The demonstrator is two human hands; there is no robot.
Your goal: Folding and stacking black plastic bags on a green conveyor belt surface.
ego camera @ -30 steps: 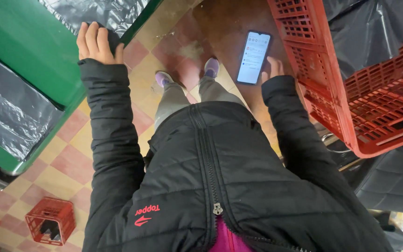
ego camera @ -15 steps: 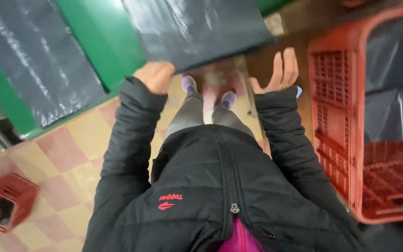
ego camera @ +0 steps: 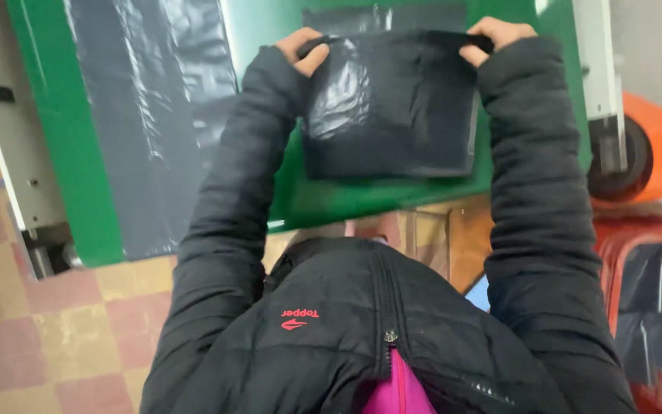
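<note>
A stack of black plastic bags (ego camera: 392, 107) lies on a green table (ego camera: 331, 195) in front of me. My left hand (ego camera: 306, 47) grips the stack's far left corner. My right hand (ego camera: 496, 37) grips its far right corner. Both hands pinch the top edge of the bags, fingers curled over it. My arms are in black padded jacket sleeves and reach forward over the table.
A wide sheet of black plastic film (ego camera: 155, 115) runs across the green table at the left. An orange roll (ego camera: 657, 149) sits on a machine at the right. A red crate (ego camera: 653, 307) lined with black plastic stands at the lower right. The floor has pink and yellow tiles (ego camera: 55, 330).
My view swung up from the floor and my feet to the green table. The phone left my right hand, and both hands reached forward and took hold of the black bags.
</note>
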